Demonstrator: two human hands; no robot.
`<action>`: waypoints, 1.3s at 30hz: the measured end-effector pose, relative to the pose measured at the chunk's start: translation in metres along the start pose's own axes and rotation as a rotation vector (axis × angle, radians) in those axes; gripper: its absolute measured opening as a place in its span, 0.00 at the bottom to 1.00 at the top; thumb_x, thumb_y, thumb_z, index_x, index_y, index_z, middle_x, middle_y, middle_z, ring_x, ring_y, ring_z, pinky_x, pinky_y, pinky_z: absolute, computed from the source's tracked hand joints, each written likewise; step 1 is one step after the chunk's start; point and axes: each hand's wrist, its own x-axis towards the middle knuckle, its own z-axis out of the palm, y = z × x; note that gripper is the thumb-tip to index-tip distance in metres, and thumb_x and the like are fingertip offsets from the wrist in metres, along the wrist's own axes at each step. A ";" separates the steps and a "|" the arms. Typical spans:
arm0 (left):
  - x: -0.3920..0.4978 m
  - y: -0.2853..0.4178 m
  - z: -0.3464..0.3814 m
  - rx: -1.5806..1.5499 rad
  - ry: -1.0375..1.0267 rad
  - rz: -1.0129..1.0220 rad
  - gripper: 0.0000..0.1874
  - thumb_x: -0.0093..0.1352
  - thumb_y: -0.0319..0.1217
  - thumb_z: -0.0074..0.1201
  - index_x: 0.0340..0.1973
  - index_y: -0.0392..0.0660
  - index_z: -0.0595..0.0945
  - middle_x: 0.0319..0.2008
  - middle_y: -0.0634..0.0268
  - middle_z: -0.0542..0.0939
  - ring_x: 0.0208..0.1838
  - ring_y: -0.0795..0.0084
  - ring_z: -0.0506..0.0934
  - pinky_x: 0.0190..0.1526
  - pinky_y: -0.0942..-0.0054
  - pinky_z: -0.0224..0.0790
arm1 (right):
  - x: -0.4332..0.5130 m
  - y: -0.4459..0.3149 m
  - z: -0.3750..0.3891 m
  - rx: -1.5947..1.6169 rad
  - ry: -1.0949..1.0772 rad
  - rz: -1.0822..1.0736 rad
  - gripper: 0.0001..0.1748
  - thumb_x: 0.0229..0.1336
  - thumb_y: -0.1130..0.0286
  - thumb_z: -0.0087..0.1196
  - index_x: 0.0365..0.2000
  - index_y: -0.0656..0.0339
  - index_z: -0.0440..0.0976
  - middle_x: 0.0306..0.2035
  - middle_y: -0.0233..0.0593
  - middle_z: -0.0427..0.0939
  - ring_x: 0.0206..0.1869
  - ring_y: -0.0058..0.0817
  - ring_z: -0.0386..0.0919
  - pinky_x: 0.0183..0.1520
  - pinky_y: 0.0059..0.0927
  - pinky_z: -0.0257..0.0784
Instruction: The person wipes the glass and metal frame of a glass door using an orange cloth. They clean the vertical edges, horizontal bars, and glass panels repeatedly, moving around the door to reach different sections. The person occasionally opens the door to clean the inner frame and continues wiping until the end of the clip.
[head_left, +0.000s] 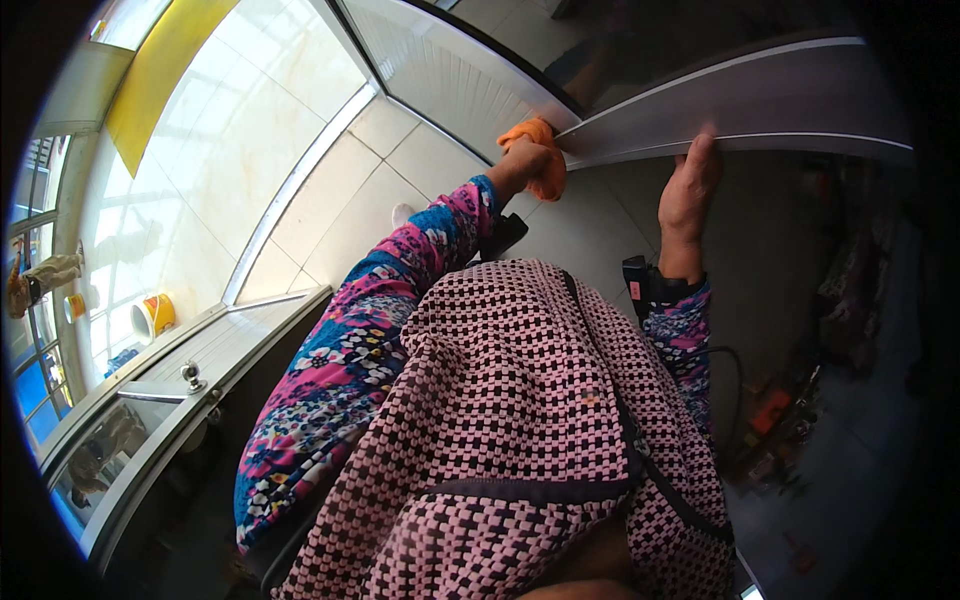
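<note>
My left hand (527, 159) grips a bunched orange cloth (553, 176). It presses the cloth against the lower corner where a ribbed white panel (457, 90) meets a brushed metal door panel (780, 97). Farther right, my right hand (694, 176) is at the lower edge of that metal panel, its thumb over the front. The other fingers are mostly hidden, but the hand appears to hold the edge. Dark glass (675, 37) rises above the metal panel and shows reflections.
An aluminium-framed door (217, 352) with a round knob (193, 375) stands at the left. Beyond the tiled floor (360, 180) are a yellow bucket (159, 316) and a person (49, 277). Blurred clutter (776, 412), partly red, lies in the dark at the right.
</note>
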 end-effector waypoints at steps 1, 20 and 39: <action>-0.004 0.003 0.004 0.033 0.033 0.002 0.23 0.63 0.30 0.56 0.52 0.32 0.76 0.48 0.50 0.79 0.49 0.55 0.80 0.51 0.60 0.74 | 0.000 -0.001 -0.001 -0.005 0.008 0.011 0.42 0.69 0.38 0.42 0.66 0.64 0.60 0.64 0.42 0.65 0.66 0.34 0.63 0.69 0.38 0.56; -0.136 0.134 0.014 0.104 -0.147 0.376 0.19 0.69 0.33 0.62 0.51 0.35 0.78 0.42 0.54 0.83 0.46 0.65 0.83 0.47 0.68 0.79 | 0.003 -0.004 -0.011 0.138 -0.013 0.036 0.48 0.66 0.29 0.31 0.65 0.63 0.60 0.61 0.50 0.67 0.63 0.36 0.68 0.66 0.37 0.63; -0.117 0.112 0.021 0.277 0.078 0.806 0.12 0.67 0.37 0.61 0.37 0.40 0.84 0.22 0.57 0.83 0.26 0.58 0.84 0.29 0.63 0.77 | 0.010 0.004 -0.029 0.367 -0.135 0.162 0.40 0.72 0.40 0.34 0.68 0.63 0.55 0.68 0.42 0.61 0.68 0.34 0.62 0.70 0.39 0.56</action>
